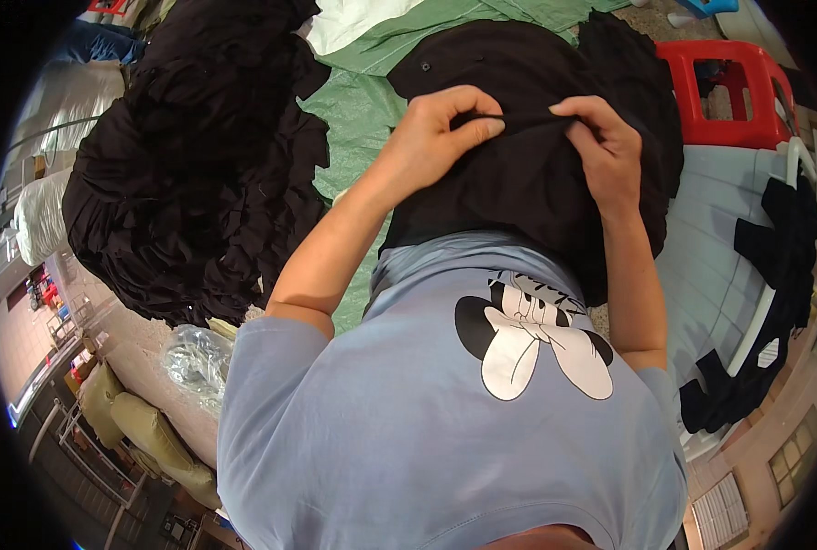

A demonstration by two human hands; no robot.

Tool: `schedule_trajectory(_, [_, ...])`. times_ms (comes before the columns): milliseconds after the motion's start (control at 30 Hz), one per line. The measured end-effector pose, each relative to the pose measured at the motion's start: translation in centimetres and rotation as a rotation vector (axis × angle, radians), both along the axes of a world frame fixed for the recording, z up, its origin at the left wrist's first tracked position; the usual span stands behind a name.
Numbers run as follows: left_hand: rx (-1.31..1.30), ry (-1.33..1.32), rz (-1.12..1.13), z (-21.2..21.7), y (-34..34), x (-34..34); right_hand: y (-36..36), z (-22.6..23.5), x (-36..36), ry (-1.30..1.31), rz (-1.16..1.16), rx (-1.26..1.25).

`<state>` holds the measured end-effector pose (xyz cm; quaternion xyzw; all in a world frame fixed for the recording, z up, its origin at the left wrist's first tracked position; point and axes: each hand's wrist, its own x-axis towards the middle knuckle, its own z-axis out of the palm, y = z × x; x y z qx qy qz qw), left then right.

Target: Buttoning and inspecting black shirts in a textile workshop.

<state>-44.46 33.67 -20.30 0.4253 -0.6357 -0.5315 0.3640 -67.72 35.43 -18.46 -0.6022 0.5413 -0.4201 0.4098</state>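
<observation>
Pinching the black garment (518, 174) along one fold, your left hand (441, 128) and right hand (606, 151) sit level, fingertips almost meeting; the cloth hangs near you, over your lap.

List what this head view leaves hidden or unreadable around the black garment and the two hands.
- Black garment: its lower part is hidden behind the person's blue shirt, so its full shape is unclear.
- Left hand and right hand: fingertips are pressed into the cloth folds, so the exact grip is hidden.
- Pile of black cloth: too dark to count the pieces.
- Red stool: partly covered by the garment and bent by the picture's rim.
</observation>
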Motion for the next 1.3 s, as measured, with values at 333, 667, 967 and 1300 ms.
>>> schedule_trajectory(333, [0.218,-0.209,-0.040,-1.3,-1.5,2.4,0.3,0.2,2.9,0.455,0.390,-0.558])
schedule_trajectory(667, [0.281,0.051,-0.142,0.9,-0.8,3.9,0.9,1.4,3.3,0.602,0.443,-0.511])
schedule_trajectory(967, [0.164,0.335,-0.126,9.8,-1.9,0.9,1.1,6.6,2.7,0.626,0.160,-0.856])
schedule_trajectory(1300, [0.251,0.422,-0.177,3.5,-3.8,-0.4,2.4,3.7,4.0,0.732,0.327,-0.605])
